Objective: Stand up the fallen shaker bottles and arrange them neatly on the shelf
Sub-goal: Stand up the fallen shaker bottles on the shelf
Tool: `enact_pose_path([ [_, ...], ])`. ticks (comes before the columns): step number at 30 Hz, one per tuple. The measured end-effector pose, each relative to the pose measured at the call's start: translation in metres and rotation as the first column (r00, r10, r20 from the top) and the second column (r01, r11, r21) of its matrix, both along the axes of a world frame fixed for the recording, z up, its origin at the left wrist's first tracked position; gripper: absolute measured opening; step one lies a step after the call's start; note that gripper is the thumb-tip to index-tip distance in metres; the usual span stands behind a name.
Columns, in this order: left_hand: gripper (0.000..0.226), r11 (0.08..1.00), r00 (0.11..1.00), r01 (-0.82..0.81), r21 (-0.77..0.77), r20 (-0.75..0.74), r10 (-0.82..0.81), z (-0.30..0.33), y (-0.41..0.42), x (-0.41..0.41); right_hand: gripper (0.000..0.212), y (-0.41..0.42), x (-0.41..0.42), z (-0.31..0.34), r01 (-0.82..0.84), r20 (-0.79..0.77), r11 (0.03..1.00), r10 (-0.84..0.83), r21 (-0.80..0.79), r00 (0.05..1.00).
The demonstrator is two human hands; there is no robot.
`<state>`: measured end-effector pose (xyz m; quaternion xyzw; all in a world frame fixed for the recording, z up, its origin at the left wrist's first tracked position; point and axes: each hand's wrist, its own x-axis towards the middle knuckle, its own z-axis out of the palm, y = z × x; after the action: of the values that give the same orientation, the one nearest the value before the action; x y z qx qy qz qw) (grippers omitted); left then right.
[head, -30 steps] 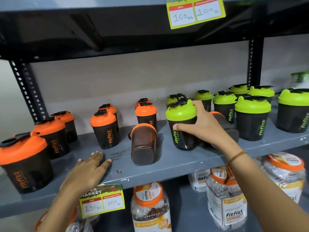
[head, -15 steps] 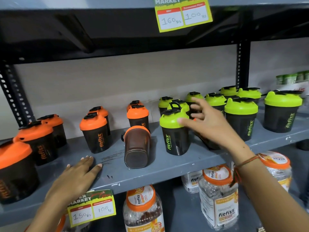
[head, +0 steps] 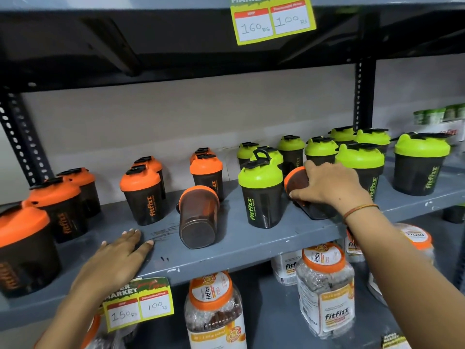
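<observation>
On the grey shelf (head: 251,250) a dark shaker with an orange lid (head: 197,217) lies on its side, base toward me, in the middle. To its right stands an upright green-lidded shaker (head: 260,195). Behind that one, a second fallen orange-lidded shaker (head: 297,183) lies tilted, and my right hand (head: 327,187) is closed over its body. My left hand (head: 115,263) rests flat on the shelf's front edge, fingers spread, holding nothing. Upright orange-lidded shakers (head: 143,195) fill the left side; upright green-lidded ones (head: 359,167) fill the right.
A yellow price tag (head: 138,302) hangs on the shelf's front edge under my left hand. Clear fitfizz jars with orange lids (head: 324,285) stand on the lower shelf. The upper shelf with another price tag (head: 273,20) hangs close overhead. Perforated black uprights (head: 362,96) frame the bay.
My right hand let go of the upright green-lidded shaker, moved right behind it and closed on the fallen orange-lidded shaker. My left hand stayed on the shelf edge.
</observation>
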<state>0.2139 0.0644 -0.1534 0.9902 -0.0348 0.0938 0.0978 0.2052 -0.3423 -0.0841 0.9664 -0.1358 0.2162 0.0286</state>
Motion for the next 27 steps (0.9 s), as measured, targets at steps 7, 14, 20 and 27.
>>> enact_pose_path([
  [7,0.059,1.000,1.000,-0.011,-0.009,0.009,0.011,0.003,-0.005,-0.004,0.080,-0.006,0.000,-0.001,-0.027,0.020,0.997,0.026,0.068,0.999],
  [14,0.056,0.999,1.000,-0.024,-0.032,0.016,0.025,0.011,-0.012,-0.018,0.085,-0.007,-0.031,0.018,-0.139,0.371,0.963,0.045,0.231,0.928],
  [20,0.055,1.000,1.000,0.008,-0.016,-0.021,-0.009,0.012,0.003,-0.029,0.085,0.042,-0.063,0.049,-0.602,0.824,0.722,0.077,0.342,0.561],
  [27,0.057,0.999,0.999,0.026,0.018,0.020,-0.027,0.004,0.036,-0.058,0.098,0.161,-0.072,0.052,-0.886,0.889,-0.133,0.190,0.444,0.417],
])
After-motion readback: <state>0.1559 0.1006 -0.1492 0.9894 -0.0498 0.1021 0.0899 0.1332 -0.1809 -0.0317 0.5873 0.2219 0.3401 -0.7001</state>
